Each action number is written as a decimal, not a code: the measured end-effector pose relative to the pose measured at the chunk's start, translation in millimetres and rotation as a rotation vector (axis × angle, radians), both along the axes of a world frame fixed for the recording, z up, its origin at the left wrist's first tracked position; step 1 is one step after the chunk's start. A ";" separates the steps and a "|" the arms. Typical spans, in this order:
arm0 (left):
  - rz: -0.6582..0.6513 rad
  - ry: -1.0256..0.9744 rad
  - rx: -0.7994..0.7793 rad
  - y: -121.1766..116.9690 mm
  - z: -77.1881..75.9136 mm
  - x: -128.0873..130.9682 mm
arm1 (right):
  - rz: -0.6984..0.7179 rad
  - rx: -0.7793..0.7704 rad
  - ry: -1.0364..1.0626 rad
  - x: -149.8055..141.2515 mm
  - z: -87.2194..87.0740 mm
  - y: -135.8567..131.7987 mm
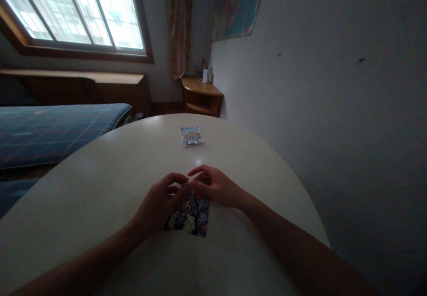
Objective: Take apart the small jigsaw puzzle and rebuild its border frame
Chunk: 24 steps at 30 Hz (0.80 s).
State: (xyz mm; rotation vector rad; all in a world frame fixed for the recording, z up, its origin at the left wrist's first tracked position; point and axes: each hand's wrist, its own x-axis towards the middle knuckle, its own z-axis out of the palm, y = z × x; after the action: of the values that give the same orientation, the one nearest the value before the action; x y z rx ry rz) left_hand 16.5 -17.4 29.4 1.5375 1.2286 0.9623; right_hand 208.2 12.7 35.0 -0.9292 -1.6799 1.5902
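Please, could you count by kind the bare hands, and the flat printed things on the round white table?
Bare left hand and bare right hand: 2
Small squarish printed sheet, light with blue: 1
Dark multicoloured flat picture, counted as one whole: 1
Total: 4

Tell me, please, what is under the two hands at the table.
Under the left hand and right hand is a dark patterned piece, with the pale table beneath. Its lower part shows, notched at the near edge; its upper part is partly hidden by the hands.
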 end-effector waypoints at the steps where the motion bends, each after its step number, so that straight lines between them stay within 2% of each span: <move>1: 0.010 -0.011 0.005 0.3 0.6 -0.3 | 0.024 -0.012 0.035 -0.5 -0.5 -0.5; 4: 0.044 -0.020 0.038 0.8 3.0 -0.9 | 0.039 -0.008 0.056 -1.9 -3.4 0.0; 7: 0.058 0.020 0.079 1.8 3.6 -1.6 | -0.041 0.095 -0.031 -0.2 -3.3 3.5; 10: 0.047 0.128 0.132 4.9 -1.1 -3.9 | -0.125 0.305 -0.236 5.3 3.3 4.6; 13: 0.005 0.311 0.261 8.6 -8.5 -8.2 | -0.032 0.536 -0.467 10.4 8.3 -2.1; 15: -0.065 0.420 0.356 8.9 -11.5 -12.0 | 0.103 0.575 -0.574 11.1 5.9 -9.6; 19: -0.353 0.535 0.431 2.6 -6.8 -21.4 | 0.258 0.587 -0.675 7.2 -4.4 -19.4; 21: -0.457 0.571 0.439 -1.1 -0.7 -27.1 | 0.262 0.639 -0.681 6.3 -4.6 -18.2; 24: -0.487 0.611 0.405 -3.5 5.5 -33.8 | 0.205 0.686 -0.671 9.5 1.2 -11.9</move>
State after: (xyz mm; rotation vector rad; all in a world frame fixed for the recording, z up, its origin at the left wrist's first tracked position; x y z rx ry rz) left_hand -17.3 -20.9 34.9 2.4328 0.9944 0.4353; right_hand 217.7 0.8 36.2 -0.9833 -2.6114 0.6980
